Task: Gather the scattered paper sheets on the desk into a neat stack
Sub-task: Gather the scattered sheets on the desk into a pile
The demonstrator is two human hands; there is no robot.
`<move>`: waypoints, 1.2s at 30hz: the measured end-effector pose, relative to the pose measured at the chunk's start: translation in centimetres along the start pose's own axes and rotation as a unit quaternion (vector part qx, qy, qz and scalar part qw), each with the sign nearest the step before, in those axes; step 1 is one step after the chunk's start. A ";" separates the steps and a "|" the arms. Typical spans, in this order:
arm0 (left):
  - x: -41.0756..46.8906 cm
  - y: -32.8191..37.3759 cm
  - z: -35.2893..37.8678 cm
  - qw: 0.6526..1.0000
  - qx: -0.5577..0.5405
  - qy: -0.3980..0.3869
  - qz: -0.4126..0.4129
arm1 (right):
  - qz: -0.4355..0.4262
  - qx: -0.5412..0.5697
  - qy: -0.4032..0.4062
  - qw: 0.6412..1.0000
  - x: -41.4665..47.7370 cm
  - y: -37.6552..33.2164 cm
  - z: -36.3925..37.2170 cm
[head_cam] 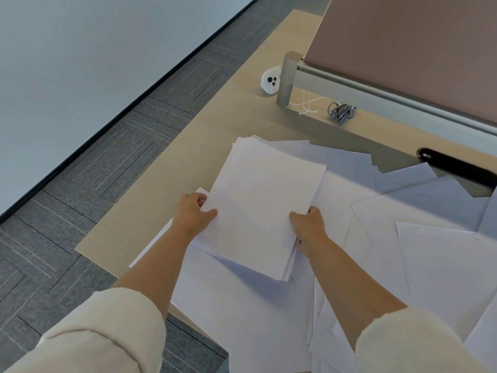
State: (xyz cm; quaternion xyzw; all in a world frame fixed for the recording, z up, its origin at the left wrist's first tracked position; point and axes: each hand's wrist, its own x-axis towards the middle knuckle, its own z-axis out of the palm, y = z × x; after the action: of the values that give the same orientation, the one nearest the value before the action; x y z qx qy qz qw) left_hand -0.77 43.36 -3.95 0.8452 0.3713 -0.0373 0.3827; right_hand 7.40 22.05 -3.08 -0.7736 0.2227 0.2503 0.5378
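Paper stack [262, 208] at frame centre, above loose sheets [435, 254].
My left hand [194, 212] and right hand [308, 224] grip its opposite edges.

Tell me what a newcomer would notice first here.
A thick stack of white paper sits at centre, gripped by the left hand on its left edge and the right hand on its right. Loose sheets fan over the desk to the right. A small white ghost figure sits far back.
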 end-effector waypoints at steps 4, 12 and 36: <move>-0.2 -0.6 -0.3 0.997 -0.080 0.014 -0.007 | -0.060 -0.022 -0.030 0.998 -0.5 0.3 -0.5; -5.2 -3.4 -1.0 0.927 -0.303 0.186 -0.120 | -0.106 -0.057 -0.164 0.979 -1.2 -0.1 -1.6; -20.2 -8.7 3.0 0.877 -0.327 0.182 -0.302 | -0.341 -0.436 -0.186 0.812 -5.3 3.7 1.3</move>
State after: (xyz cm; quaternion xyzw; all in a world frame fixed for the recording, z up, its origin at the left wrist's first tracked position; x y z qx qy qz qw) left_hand -20.38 33.00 -4.47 0.5104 0.6630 0.1270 0.5328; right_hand 0.87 22.46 -2.77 -0.8922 -0.2919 0.2606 0.2257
